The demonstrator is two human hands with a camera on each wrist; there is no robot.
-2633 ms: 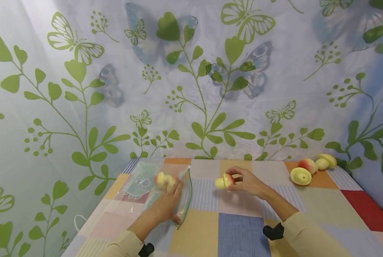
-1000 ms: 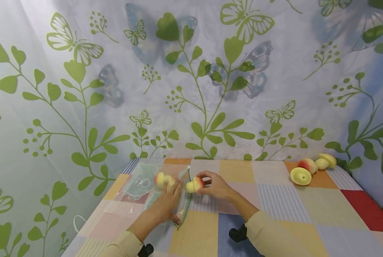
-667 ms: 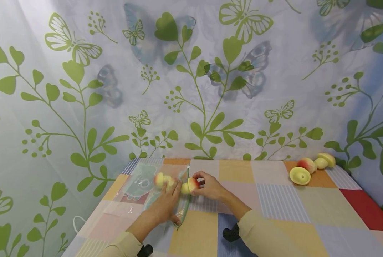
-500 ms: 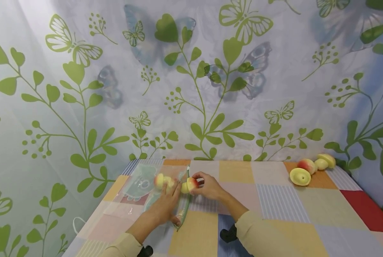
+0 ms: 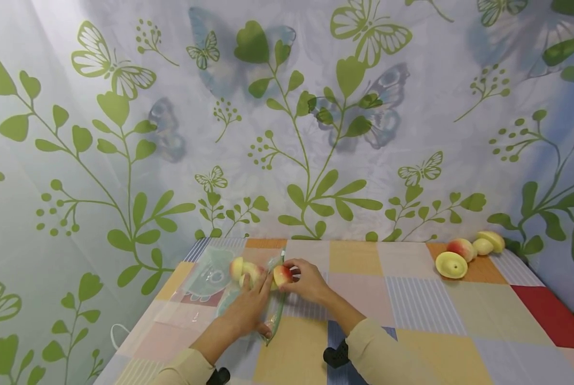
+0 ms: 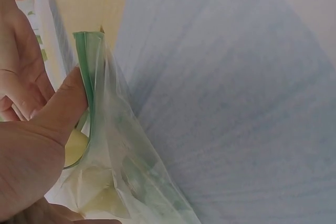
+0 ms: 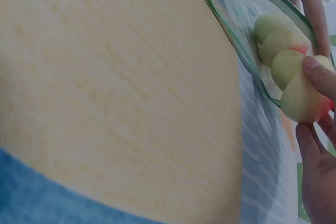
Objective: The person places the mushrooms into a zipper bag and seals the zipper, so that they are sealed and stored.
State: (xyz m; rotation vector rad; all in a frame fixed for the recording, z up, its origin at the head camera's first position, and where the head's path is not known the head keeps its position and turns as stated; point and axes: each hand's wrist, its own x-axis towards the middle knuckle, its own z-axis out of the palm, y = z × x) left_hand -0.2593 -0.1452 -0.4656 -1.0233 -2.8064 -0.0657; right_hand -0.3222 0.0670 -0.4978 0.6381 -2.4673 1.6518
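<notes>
A clear zip bag [image 5: 195,305] with a green-edged mouth and a pale cartoon print lies on the patchwork cloth. Over it, my left hand [image 5: 246,310] spreads its fingers and thumb, which press against the two edges of the mouth and part them. My right hand [image 5: 308,283] pinches the red-and-yellow cap of a toy mushroom [image 7: 302,95], whose pale stem points into the mouth. Inside the bag lies another toy mushroom [image 5: 238,267], partly behind the left fingers in the head view. From the right wrist the two mushrooms line up, stem end toward cap.
At the far right of the table [image 5: 484,310] sit more toy mushrooms: a yellow cap [image 5: 450,266] with its holed underside showing, a red-and-cream cap [image 5: 462,247] and a mushroom [image 5: 484,246] lying on its side. A printed curtain [image 5: 287,133] hangs behind. A white cord [image 5: 118,334] loops at the left.
My right hand has carried the toy mushroom leftward from the striped patch to the bag's mouth, stem first, and a little farther in lately. The left hand has stayed on the bag.
</notes>
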